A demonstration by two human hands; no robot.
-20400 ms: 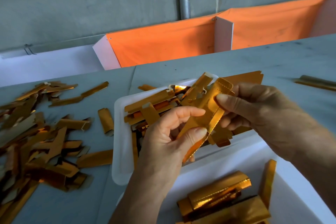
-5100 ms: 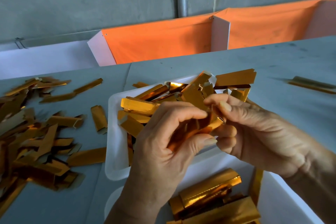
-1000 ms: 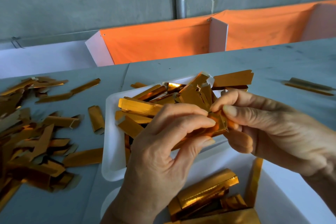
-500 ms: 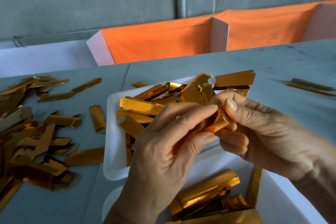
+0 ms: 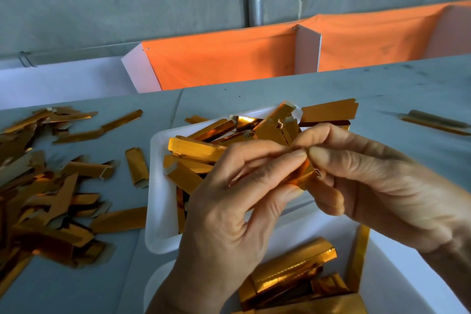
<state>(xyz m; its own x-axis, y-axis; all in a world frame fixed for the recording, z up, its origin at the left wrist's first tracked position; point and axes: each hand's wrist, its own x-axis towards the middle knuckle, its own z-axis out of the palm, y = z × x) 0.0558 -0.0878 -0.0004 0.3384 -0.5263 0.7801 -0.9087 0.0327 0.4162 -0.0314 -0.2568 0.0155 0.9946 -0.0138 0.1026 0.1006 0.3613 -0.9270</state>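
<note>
Both hands work one small gold foil card piece (image 5: 302, 178) above a white tray (image 5: 159, 186). My left hand (image 5: 229, 216) grips the piece from below and the left, fingers curled over it. My right hand (image 5: 377, 186) pinches its right end between thumb and fingertips. Most of the piece is hidden by the fingers. The tray holds several flat and part-folded gold pieces (image 5: 193, 146).
A loose heap of flat gold pieces (image 5: 46, 186) covers the grey table (image 5: 382, 92) at the left. A white box (image 5: 397, 270) at the near edge holds folded gold pieces (image 5: 290, 273). Two gold strips (image 5: 435, 123) lie far right. Orange bins (image 5: 224, 58) line the back.
Over the last second the fingers of both hands have closed tighter over the gold piece, and it has folded smaller. The hands stay above the tray.
</note>
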